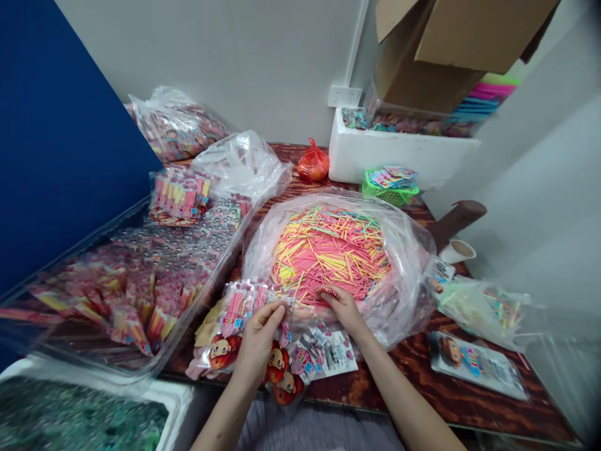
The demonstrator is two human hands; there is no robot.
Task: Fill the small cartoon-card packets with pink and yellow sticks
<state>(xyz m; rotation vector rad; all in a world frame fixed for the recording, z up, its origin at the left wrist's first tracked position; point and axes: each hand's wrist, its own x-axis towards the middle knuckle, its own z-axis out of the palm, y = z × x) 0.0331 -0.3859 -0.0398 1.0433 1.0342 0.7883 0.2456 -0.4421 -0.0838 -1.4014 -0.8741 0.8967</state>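
Observation:
My left hand (258, 338) is closed, thumb on top, on a clear printed plastic packet (232, 313) with pink sticks inside and a red-haired cartoon figure. More printed packets (300, 360) lie just right of that hand, at the table's front edge. My right hand (345, 310) reaches the near rim of a heap of thin pink and yellow sticks (328, 250). Its fingers are curled together at the heap; what is between them is too small to make out. An open clear plastic bag (408, 275) surrounds the heap.
On the left, a clear tray (206, 307) holds many filled packets. A white foam box (399, 150) stands behind, under a cardboard box (436, 69). A green basket (389, 191), red bag (313, 163), paper cup (457, 250) and flat packet (479, 366) rest on the table.

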